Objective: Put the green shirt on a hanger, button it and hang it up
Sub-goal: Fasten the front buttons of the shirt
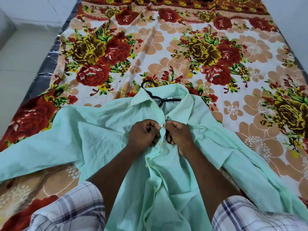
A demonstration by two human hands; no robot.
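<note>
At the upper left of the frame lies a pale tiled floor (25,47), and just right of it runs the dark, shiny plastic-wrapped mattress edge (45,67). Over the mattress is spread a cream bedsheet printed with red and yellow roses (150,39), which fills most of the frame. The pale mint-green shirt (100,130) lies front-up on this sheet across the middle and lower frame. One of its sleeves stretches to the left edge, the other trails to the lower right. In the lower left corner shows a white checked sleeve (71,210) of the person's own clothing. Just left of centre, the left hand (143,134) has its fingers curled in, thumb and forefinger pinching the shirt's front edge at a small white button (161,125). Above the hands, a thin black plastic hanger (171,100) sits inside the open collar (141,99), its hook poking out onto the sheet. Just right of centre, the right hand (179,135) is curled likewise, its fingertips nipping the facing front edge right beside the same button, so the two hands nearly touch. A second checked sleeve (250,214) fills the lower right corner.
</note>
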